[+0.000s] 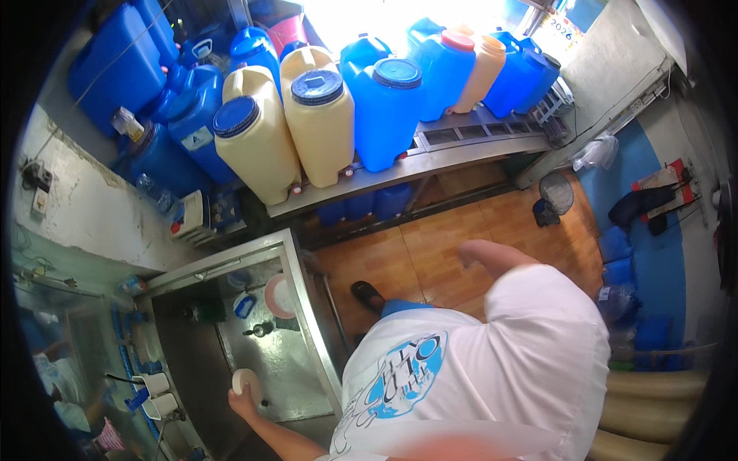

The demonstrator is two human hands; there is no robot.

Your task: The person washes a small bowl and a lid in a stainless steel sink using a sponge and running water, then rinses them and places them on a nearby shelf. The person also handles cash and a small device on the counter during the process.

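Note:
My left hand (241,401) is closed around a cream-white round roll (245,379), which looks like a roll of tape. It holds the roll over the stainless steel sink (296,288) at the left. Inside the sink are a blue-and-white item (244,306), a pinkish round basin (280,296) and a small dark metal fitting (261,329). My right hand (470,252) hangs out over the tiled floor, away from any object. Its fingers are smeared and partly turned away, so their pose is unclear.
Large cream jugs (319,123) and blue jugs (384,115) line a metal counter (377,175) ahead. More blue containers (119,69) crowd the far left. A mesh bin (556,194) stands on the wooden-looking floor (438,238). Thick cream rolls (653,415) lie at lower right.

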